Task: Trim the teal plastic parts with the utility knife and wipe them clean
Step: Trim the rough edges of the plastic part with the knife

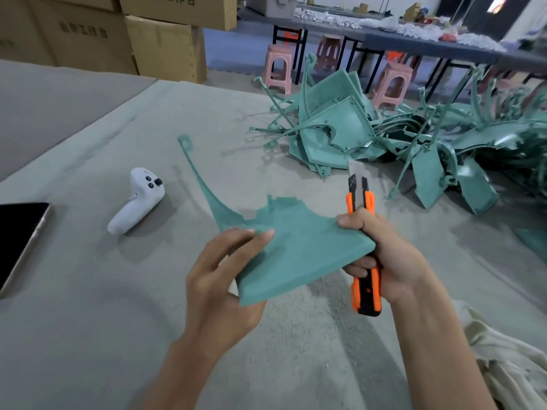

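Note:
A teal plastic part (296, 247) with a long thin arm reaching up to the left is held above the table. My left hand (225, 276) grips its near left edge, fingers on top. My right hand (381, 255) holds the part's right corner and grips an orange and black utility knife (362, 232). The knife stands upright with its blade out, pointing away from me. A pile of teal parts (370, 134) lies on the table at the back right. A cream cloth (509, 368) lies at the bottom right.
The table is covered in grey fabric (118, 321). A white controller (137, 199) and a dark tablet (20, 241) lie at the left. Cardboard boxes (148, 39) stand behind the table. Pink stools (278, 72) and long tables fill the background.

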### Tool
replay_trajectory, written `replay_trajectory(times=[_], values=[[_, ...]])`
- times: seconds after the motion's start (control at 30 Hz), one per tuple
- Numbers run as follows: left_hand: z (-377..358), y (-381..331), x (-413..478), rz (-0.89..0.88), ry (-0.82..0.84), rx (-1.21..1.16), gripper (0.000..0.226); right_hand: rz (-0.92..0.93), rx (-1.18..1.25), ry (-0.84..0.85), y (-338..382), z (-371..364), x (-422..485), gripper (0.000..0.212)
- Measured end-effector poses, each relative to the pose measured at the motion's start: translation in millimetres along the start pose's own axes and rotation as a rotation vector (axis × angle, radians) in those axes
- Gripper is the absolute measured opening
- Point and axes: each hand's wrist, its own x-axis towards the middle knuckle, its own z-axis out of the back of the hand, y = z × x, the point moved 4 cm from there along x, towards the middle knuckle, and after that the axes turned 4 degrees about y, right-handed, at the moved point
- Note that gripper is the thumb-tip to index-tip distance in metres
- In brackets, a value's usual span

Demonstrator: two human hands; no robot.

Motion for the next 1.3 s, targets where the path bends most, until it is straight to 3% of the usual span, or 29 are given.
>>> replay_trajectory(times=[0.13, 0.27, 0.33, 0.4, 0.53, 0.63, 0.73, 0.9, 1.07, 1.3], values=[[3, -15, 24, -0.070, 0.111, 0.074, 0.025, 0.069, 0.159, 0.072, 5, -2, -2, 0.026], [12, -43, 53, -0.127, 0.034, 0.224, 0.016, 0.276, 0.191, 0.033, 22, -7, -8, 0.052], [23, -58, 67, -0.076, -0.083, 0.299, 0.032, 0.382, 0.119, 0.008, 32, -9, -16, 0.069], [29, -72, 78, -0.058, -0.112, 0.326, 0.040, 0.463, -0.023, -0.046, 41, -13, -27, 0.076], [18, -73, 82, 0.125, 0.011, 0.377, 0.039, 0.677, -0.492, -0.196, 48, -29, -44, 0.047], [7, -62, 77, 0.252, 0.065, 0.383, 0.038, 0.796, -0.795, -0.174, 42, -46, -45, 0.050], [1, -57, 75, 0.298, 0.088, 0.354, 0.025, 0.799, -0.970, -0.145, 34, -54, -42, 0.046], [-1, -51, 73, 0.314, 0.095, 0.322, 0.002, 0.779, -1.011, -0.056, 29, -56, -37, 0.043], [2, -46, 71, 0.290, 0.105, 0.308, 0.033, 0.764, -0.993, -0.007, 25, -56, -34, 0.041], [-3, -29, 56, 0.324, 0.119, 0.325, 0.032, 0.672, -1.018, 0.087, 12, -47, -19, 0.030]])
